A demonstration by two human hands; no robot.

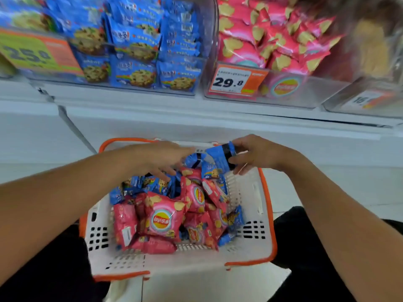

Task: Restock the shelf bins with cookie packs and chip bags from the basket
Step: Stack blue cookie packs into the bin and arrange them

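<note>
Cookie packs and chip bags are lying heaped together in the basket, blue packs mostly toward its far side and pink bags nearer the person. One blue pack is sitting above the basket's far right corner, and the right hand is gripping it, thumb on top and fingers curled beneath. The left hand is reaching over the far side of the heap with fingers stretched out and relaxed, fingertips just touching the blue packs there, grasping nothing. Behind the basket, a clear bin on the white shelf is holding rows of cookie packs, and the bin beside it is holding pink chip bags behind a 29.8 price tag.
</note>
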